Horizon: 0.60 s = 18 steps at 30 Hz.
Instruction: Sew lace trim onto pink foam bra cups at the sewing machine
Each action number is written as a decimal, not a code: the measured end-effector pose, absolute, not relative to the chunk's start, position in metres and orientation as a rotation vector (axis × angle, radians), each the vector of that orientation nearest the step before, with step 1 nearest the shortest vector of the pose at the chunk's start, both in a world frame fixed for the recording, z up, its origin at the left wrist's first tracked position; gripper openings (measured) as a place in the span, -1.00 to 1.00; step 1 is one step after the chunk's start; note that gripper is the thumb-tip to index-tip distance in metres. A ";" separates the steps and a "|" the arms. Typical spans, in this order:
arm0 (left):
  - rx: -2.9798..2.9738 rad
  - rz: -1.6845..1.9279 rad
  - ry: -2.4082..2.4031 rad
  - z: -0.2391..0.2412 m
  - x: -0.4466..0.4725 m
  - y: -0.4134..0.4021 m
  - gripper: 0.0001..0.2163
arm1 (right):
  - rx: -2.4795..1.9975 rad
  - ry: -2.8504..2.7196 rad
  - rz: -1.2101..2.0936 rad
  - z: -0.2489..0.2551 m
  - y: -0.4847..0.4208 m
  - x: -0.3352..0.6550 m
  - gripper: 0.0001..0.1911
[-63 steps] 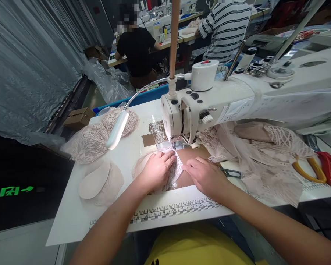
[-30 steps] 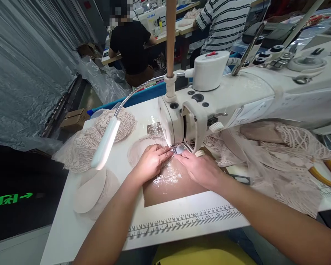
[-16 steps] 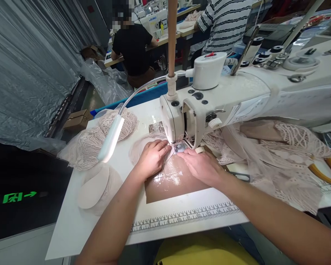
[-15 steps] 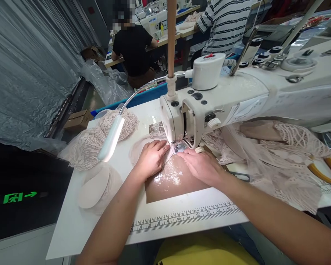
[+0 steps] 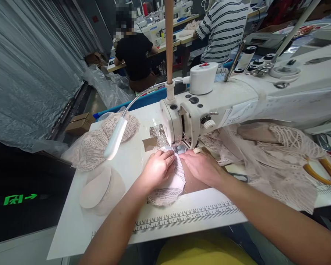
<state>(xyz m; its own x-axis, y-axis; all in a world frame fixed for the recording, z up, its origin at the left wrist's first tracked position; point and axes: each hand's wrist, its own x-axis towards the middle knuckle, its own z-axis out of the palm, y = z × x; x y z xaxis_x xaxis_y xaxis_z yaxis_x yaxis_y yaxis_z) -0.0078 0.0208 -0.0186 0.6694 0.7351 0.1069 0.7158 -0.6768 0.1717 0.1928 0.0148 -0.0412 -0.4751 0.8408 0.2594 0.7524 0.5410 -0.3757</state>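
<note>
A beige lace cup piece point(image 5: 168, 195) with a pale lining lies under the needle area of the white sewing machine point(image 5: 174, 123), its rounded end toward me. My left hand point(image 5: 158, 168) rests over it, fingers closed together and pressing on the cloth just left of the presser foot point(image 5: 179, 149). On the other side, my right hand point(image 5: 201, 167) has its fingertips pinched at the cloth's edge close to the foot; what lies between them is partly hidden. Beneath both is a brown sheet point(image 5: 197, 184) taped to the table.
Lace cups point(image 5: 92, 149) and smooth beige cup pieces point(image 5: 96, 189) lie at left under a lamp point(image 5: 116, 139). Lace cloth point(image 5: 264, 158) and orange-handled scissors point(image 5: 321, 172) are at right. A ruler strip point(image 5: 187, 217) runs along the front edge. Two people sit at machines beyond.
The lace cup piece has turned, its rounded end swinging from beyond my left hand toward me, uncovering brown patches behind. Both hands stay beside the presser foot.
</note>
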 end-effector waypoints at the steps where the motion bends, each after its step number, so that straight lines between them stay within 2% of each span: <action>1: 2.773 0.252 1.201 -0.021 -0.007 0.021 -0.68 | -1.305 -2.365 0.300 -0.040 0.015 0.193 -0.66; 18: 2.764 0.362 0.971 -0.018 -0.015 0.018 -0.70 | -1.231 -2.446 0.240 -0.037 0.010 0.195 -0.68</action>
<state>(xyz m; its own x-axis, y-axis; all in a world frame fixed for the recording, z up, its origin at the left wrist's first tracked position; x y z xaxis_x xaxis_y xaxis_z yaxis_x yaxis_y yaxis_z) -0.0153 0.0184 -0.0180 0.7556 0.6337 0.1656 0.5875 -0.7675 0.2565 0.1946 0.0101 -0.0372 -0.5380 0.8002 0.2652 0.7334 0.5994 -0.3206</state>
